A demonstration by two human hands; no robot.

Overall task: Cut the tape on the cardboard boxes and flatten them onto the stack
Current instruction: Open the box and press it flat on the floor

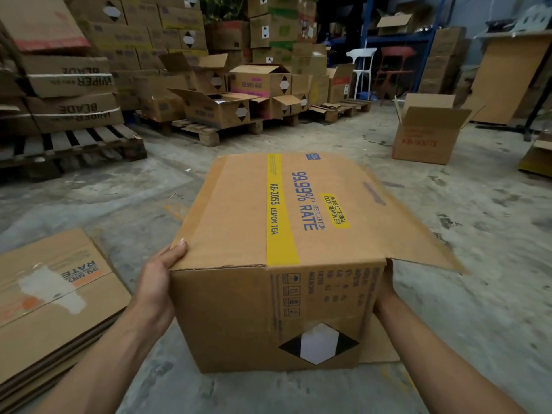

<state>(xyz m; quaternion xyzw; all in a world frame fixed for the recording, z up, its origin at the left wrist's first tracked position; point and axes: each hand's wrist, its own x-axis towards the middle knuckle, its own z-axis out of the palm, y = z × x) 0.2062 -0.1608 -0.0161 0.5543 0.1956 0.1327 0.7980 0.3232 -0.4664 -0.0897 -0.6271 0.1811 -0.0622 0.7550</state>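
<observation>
And there it was in the head view: a brown cardboard box with a yellow printed band and blue lettering sat front and centre, lying on its side on the grey, stained concrete floor, held between both arms. The left hand pressed against the box's left side, its thumb hooked up over the top edge at the near left corner, so it was gripping the carton there. The right hand reached in at the right, where the box's open end faced; its fingers were hidden behind the near wall, so whether it clasped the cardboard or merely lay against it could not be told. One loose brown flap splayed out to the right from the top edge, and another flap lay flat on the floor below the right forearm. Down at the lower left rested the stack of flattened brown cardboard sheets, its top sheet showing a torn white patch, well apart from the held box. Farther off to the right stood a small open brown carton with red lettering, and along the back, wooden pallets carried piles of brown boxes.
</observation>
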